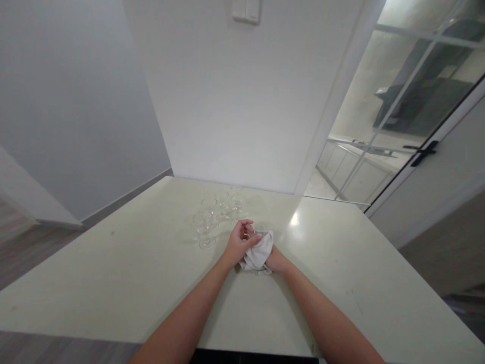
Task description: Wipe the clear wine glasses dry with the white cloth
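Note:
My left hand (240, 241) curls its fingers around a clear glass (250, 234), of which only a small part shows. A white cloth (258, 254) is bunched against that glass. My right hand (276, 260) is mostly covered by the cloth and grips it from the right side. Both hands are close together above the middle of the table. Just beyond and to the left of my left hand, several clear stemmed glasses (207, 241) stand in a cluster, their outlines faint against the pale surface.
The pale glossy table (125, 273) meets a white wall (242, 111) at its far edge. A light switch (246, 10) is on that wall. To the right is a glass-paned door (397, 101) with a black handle (425, 153). A dark object shows at the table's near edge.

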Demonstrator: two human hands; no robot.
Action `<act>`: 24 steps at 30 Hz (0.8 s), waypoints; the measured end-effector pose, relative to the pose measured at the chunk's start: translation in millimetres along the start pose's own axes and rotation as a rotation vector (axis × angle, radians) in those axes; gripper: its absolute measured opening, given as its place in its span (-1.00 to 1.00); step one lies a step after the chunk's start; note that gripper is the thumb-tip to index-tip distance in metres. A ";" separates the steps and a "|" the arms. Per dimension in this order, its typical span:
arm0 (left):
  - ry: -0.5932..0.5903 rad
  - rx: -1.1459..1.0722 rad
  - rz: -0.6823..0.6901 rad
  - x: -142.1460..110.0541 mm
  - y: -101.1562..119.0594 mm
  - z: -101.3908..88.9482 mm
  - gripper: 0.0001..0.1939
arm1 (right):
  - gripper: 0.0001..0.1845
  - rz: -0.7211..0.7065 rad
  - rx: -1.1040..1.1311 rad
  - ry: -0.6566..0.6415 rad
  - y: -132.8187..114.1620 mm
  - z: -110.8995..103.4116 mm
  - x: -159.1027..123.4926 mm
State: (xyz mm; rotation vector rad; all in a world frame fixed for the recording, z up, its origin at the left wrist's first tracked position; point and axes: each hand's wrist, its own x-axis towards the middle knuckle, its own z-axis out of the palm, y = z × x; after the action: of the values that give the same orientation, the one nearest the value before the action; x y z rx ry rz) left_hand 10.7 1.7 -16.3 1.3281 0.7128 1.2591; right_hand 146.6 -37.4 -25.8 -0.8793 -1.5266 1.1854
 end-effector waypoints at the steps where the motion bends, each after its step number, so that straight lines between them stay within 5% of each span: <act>1: 0.001 -0.023 -0.020 0.1 -0.4 0.5 -0.41 | -0.72 -0.001 0.003 0.008 -1.4 0.8 -0.1; 14: -0.093 -0.093 -0.055 0.3 -3.3 -0.7 -0.46 | -0.67 0.001 0.012 0.001 -2.6 0.5 0.8; 19: -0.006 0.121 0.005 0.8 -1.7 -1.4 -0.43 | -0.60 -0.023 0.027 -0.034 -1.2 -0.1 2.6; 24: -0.105 0.092 0.008 -0.2 2.8 -4.2 -0.48 | -0.55 -0.001 0.008 -0.049 3.7 -2.8 2.3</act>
State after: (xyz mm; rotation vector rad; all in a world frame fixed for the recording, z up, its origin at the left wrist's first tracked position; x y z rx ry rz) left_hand 6.0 2.2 -14.5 1.4630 0.6986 1.1653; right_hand 148.7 -33.5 -28.7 -0.8503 -1.5604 1.2191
